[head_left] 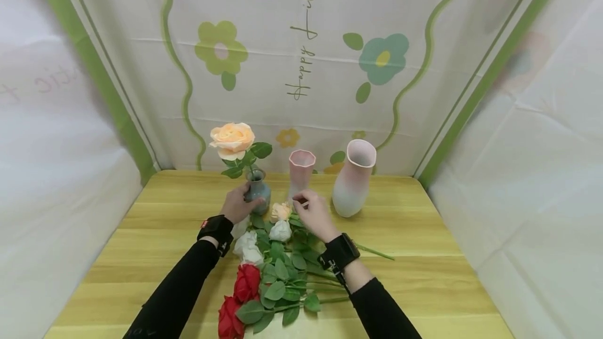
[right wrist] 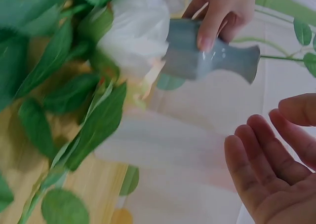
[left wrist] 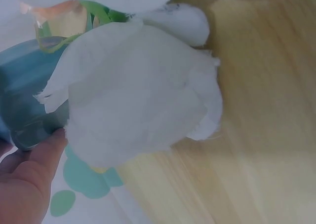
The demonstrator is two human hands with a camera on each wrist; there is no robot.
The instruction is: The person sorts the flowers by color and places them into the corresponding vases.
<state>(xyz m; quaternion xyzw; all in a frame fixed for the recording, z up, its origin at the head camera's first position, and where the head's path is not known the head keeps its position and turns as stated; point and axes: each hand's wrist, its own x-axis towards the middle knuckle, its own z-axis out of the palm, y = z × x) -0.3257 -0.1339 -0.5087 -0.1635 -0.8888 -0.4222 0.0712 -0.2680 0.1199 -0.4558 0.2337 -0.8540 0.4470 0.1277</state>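
Note:
My left hand (head_left: 237, 204) grips the small blue-grey vase (head_left: 260, 196), thumb and fingers around its body. One peach rose (head_left: 232, 140) rises from that vase's mouth. In the left wrist view a white rose (left wrist: 138, 91) hides much of the vase. My right hand (head_left: 317, 217) hovers before the slim pink vase (head_left: 301, 169). The right wrist view shows its fingers (right wrist: 266, 145) loosely bent, with nothing in them. Beneath and between the hands lie another peach rose (head_left: 280, 212), white roses (head_left: 247, 247) and red roses (head_left: 247, 282) with green leaves.
A larger pink-and-white vase (head_left: 352, 187) stands at the back right. Rose stems (head_left: 374, 251) stretch rightward over the wooden table (head_left: 414, 286). Behind it hangs a printed white cloth (head_left: 301, 114), with white cloth walls at both sides.

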